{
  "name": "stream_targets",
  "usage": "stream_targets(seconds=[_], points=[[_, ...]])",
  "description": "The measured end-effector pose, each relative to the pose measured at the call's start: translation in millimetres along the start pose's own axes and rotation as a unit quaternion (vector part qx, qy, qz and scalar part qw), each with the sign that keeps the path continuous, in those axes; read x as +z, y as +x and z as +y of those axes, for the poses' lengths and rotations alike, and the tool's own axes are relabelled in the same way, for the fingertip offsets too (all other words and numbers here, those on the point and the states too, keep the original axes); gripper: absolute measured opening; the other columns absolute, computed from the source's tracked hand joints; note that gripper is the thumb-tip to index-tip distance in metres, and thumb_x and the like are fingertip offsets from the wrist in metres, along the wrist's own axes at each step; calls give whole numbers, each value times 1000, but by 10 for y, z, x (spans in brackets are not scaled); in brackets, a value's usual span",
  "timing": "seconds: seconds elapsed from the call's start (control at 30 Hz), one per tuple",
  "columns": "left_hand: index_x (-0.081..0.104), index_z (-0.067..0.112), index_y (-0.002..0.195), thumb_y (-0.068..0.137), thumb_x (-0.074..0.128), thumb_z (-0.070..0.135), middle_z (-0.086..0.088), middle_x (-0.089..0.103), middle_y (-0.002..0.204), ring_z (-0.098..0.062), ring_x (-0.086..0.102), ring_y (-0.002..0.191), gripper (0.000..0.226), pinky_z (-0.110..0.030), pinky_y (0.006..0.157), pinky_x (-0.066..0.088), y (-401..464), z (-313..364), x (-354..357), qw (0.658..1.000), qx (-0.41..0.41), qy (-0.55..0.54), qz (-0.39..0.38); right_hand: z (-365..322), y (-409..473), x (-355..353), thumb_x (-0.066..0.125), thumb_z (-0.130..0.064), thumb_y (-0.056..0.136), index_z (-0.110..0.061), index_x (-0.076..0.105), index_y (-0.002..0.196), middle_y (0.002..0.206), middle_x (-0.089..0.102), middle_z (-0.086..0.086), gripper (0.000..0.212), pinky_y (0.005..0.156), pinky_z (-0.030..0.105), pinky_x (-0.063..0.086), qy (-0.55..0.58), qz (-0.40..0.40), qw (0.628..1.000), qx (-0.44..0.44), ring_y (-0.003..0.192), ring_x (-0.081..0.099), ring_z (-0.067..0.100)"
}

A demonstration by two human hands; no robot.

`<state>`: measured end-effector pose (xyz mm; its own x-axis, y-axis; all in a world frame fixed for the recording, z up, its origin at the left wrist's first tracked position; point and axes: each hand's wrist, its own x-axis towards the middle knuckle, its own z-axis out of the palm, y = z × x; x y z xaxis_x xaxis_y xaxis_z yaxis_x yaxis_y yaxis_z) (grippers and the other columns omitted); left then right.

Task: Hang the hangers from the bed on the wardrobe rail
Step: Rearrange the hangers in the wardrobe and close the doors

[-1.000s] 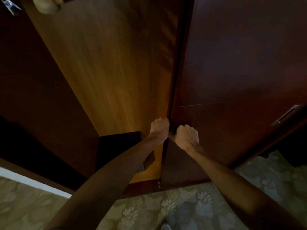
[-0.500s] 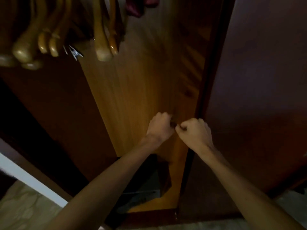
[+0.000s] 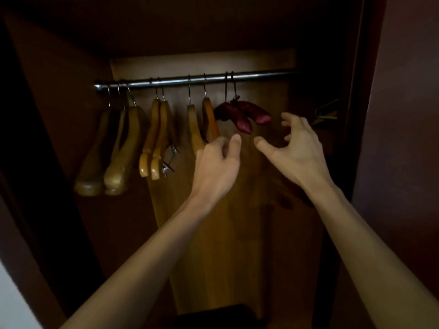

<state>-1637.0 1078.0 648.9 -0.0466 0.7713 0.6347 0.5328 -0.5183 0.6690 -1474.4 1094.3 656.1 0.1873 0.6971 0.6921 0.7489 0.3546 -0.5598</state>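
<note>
A: Where are the hangers?

B: All on the wardrobe rail (image 3: 197, 79), which runs left to right above both hands. Wooden hangers (image 3: 155, 138) to the left, padded maroon pair (image 3: 242, 115) nearest.

A: Grips?

B: Left hand (image 3: 216, 167) and right hand (image 3: 297, 150) both spread, holding nothing. Maroon pair hangs up and between them; left slightly nearer.
</note>
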Motion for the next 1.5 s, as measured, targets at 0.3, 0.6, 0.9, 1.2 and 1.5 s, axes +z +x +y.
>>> stream_targets(seconds=[0.3,0.6,0.9,1.2,1.5], points=[[58,17,126,100,59,32,-8,67,118,-20,69,98,30,-32,80,61,1299,136,62,943,-249,-180,-125,-450,744,325,72,-57,79,-11,56,130,121,60,8,70,81,36,51,-147,-23,989,-13,111,61,29],[60,10,112,103,54,29,-11,67,100,-23,66,84,22,-34,64,58,1861,-26,530,885,-344,-275,-149,-288,1119,453,77,-43,81,-15,61,120,94,61,0,51,75,31,47,-169,-148,973,50,89,60,20],[67,9,100,104,54,22,-9,68,89,-22,65,78,18,-32,69,55,2588,-57,803,913,-298,-262,-95,-273,1642,415,76,-37,84,-14,67,104,93,68,4,31,78,34,58,-97,-106,990,7,91,68,22],[65,6,98,106,50,27,-10,66,82,-23,64,66,26,-26,38,52,2185,-350,1413,858,-392,-302,-140,335,1259,471,77,-37,81,-19,59,80,88,66,4,25,61,30,47,-110,-161,980,35,80,64,21],[67,12,112,85,80,36,-9,72,103,-24,68,93,38,-38,87,55,791,-1121,1748,798,-445,-383,-136,1286,-308,800,72,-41,87,-27,43,147,113,65,-8,68,78,25,55,22,-199,979,24,96,67,11]])
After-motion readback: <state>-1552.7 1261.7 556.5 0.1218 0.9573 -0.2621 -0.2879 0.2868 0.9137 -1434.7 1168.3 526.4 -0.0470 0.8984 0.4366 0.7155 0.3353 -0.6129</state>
